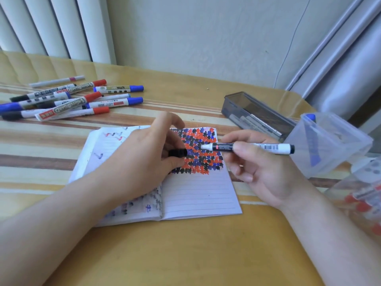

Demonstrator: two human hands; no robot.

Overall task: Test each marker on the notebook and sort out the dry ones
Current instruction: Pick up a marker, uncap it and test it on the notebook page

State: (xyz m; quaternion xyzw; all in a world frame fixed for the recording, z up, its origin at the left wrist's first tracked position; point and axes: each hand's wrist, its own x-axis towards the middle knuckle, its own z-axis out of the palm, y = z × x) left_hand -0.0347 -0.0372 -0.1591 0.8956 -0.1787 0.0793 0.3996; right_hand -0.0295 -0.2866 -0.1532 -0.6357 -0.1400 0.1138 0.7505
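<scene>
An open lined notebook lies in the middle of the table, its right page covered at the top with red, blue and black marks. My right hand holds an uncapped black marker level above that page, tip pointing left. My left hand rests over the notebook's middle and pinches the marker's black cap, a short gap from the tip. Several capped red, blue and black markers lie in a loose heap at the far left.
A dark rectangular box holding markers lies at the back right. A clear plastic cup with a blue marker stands at the right edge, and another clear container with red-capped markers is in front of it. A wall runs behind the table.
</scene>
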